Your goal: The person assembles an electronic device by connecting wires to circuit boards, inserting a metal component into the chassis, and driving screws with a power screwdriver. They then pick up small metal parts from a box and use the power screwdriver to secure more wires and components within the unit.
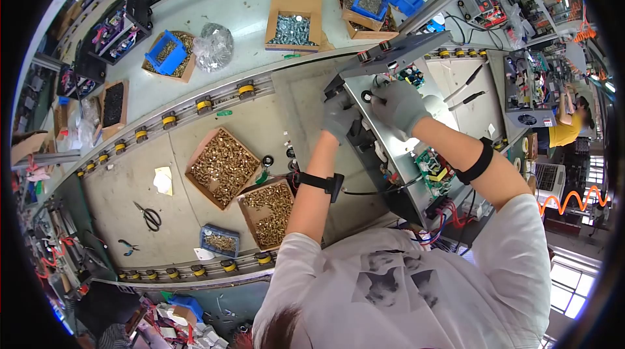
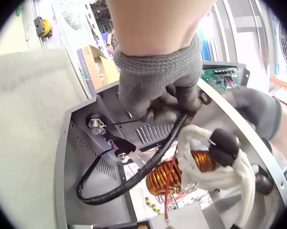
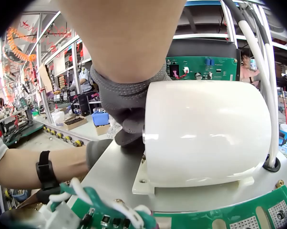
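Note:
A metal equipment housing (image 1: pixel 397 147) stands tilted on the bench, with an upright inner panel. My gloved left hand (image 2: pixel 158 90) reaches inside it, fingers curled at the upper end of a black sleeved cable (image 2: pixel 143 171). Copper-wound coils (image 2: pixel 162 176) and a red wire lie below that hand. On the panel's other side, my gloved right hand (image 1: pixel 398 107) has its fingertips right at a black ring (image 1: pixel 366 96). From the right wrist these fingers bend down beside a white cylinder (image 3: pixel 205 133), their tips partly hidden; I cannot tell what they hold.
Boxes of brass fittings (image 1: pixel 223 168) and a small blue bin (image 1: pixel 219 241) stand left of the housing. Scissors (image 1: pixel 148 217) and pliers (image 1: pixel 129 247) lie further left. Across the rollers is a box of screws (image 1: pixel 293 28). Green circuit boards (image 3: pixel 201 67) flank the white cylinder.

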Tool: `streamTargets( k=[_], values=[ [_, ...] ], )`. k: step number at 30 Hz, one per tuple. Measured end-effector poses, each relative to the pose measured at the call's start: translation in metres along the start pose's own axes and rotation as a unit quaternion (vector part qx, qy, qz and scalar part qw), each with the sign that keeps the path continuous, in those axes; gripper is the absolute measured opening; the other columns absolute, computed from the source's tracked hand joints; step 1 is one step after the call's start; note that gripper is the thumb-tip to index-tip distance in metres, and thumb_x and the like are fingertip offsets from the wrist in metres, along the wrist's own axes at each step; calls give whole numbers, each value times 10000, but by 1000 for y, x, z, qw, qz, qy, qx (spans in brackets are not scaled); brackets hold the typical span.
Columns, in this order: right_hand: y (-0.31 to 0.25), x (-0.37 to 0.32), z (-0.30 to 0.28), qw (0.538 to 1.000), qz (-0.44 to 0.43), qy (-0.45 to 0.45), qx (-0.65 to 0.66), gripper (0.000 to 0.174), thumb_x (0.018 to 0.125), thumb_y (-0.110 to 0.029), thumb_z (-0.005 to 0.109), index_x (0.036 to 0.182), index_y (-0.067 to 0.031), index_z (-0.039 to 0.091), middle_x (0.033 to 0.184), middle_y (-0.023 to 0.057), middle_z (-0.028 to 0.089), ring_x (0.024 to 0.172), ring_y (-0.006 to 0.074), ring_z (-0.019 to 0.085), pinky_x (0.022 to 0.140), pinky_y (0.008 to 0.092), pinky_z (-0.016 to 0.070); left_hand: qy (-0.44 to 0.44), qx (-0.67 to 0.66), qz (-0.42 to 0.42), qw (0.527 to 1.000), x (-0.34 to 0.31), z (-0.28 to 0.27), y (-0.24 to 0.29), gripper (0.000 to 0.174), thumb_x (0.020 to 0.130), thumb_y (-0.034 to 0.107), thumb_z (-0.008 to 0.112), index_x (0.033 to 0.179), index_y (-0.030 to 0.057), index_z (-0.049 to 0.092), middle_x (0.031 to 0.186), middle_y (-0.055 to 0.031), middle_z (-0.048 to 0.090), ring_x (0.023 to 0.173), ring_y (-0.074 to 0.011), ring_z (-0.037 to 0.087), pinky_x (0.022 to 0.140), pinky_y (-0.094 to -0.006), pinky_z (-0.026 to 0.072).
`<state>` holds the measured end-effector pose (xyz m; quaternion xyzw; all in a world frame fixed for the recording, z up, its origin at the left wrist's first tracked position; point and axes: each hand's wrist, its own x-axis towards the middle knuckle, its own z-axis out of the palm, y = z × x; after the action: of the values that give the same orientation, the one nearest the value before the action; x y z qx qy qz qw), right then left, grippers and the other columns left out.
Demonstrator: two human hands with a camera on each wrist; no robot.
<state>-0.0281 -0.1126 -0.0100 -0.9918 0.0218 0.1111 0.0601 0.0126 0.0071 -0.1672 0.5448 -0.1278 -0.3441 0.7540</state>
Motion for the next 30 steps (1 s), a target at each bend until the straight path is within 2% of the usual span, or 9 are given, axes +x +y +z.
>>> streamTargets(
  k=[3,5,13,17,21,23,25,27,30],
  values=[
    [-13,-9,-1,995,51,90,-7,228,817,-250,540,900,-101,691,746,146,642,675,329,611,641,409,482,77,77,-7,994,-7,13,13,336,781,-50,587,1112,6,593,1027,-60,654,911,-127,596,799,-258,475],
    [-12,-7,-1,987,95,122,43,229,805,-247,556,938,-114,687,726,155,634,677,328,612,646,410,481,89,75,90,989,0,12,-3,325,799,-45,570,1117,13,596,1019,-50,657,894,-121,598,790,-253,474],
    [-6,3,5,987,106,107,51,197,793,-231,544,814,-88,678,812,132,644,782,321,612,710,413,485,130,-7,170,977,2,26,6,292,762,-70,567,1040,2,616,920,-83,677,805,-128,613,738,-268,480],
    [-5,4,-2,991,99,72,50,188,767,-186,546,815,-63,681,792,181,626,762,352,596,716,424,469,124,-27,140,982,5,22,-10,290,758,-42,594,1045,-3,608,901,-90,671,800,-144,619,730,-295,486],
    [-16,1,-12,992,112,-48,-35,205,790,-201,524,859,-79,674,828,155,637,792,338,607,723,416,481,76,227,133,962,-23,11,0,216,775,11,623,991,-8,621,917,-119,656,868,-208,629,796,-303,486],
    [-20,-1,-16,984,133,-97,-66,215,802,-209,517,887,-88,673,862,137,647,823,326,616,730,406,490,200,168,169,950,-25,18,-15,162,749,10,632,911,4,643,877,-125,654,818,-225,628,760,-311,488],
    [-16,0,-17,988,89,-110,-62,276,826,-249,526,1033,-92,622,885,148,652,831,328,623,721,406,494,222,203,207,931,-14,18,-6,164,736,1,634,898,9,650,864,-116,655,797,-214,623,737,-307,485],
    [-15,-2,-13,995,95,-35,-8,314,829,-268,541,1077,-80,587,876,163,648,824,344,617,724,422,483,244,241,252,905,-8,20,3,166,722,-9,635,885,13,657,851,-107,656,775,-202,618,714,-302,482],
    [-19,-2,-13,991,114,44,54,364,828,-292,560,1126,-84,542,852,171,643,808,345,616,719,427,480,248,171,175,937,-10,26,9,198,707,-44,619,889,23,663,837,-94,656,754,-178,610,686,-290,472]
  ],
)
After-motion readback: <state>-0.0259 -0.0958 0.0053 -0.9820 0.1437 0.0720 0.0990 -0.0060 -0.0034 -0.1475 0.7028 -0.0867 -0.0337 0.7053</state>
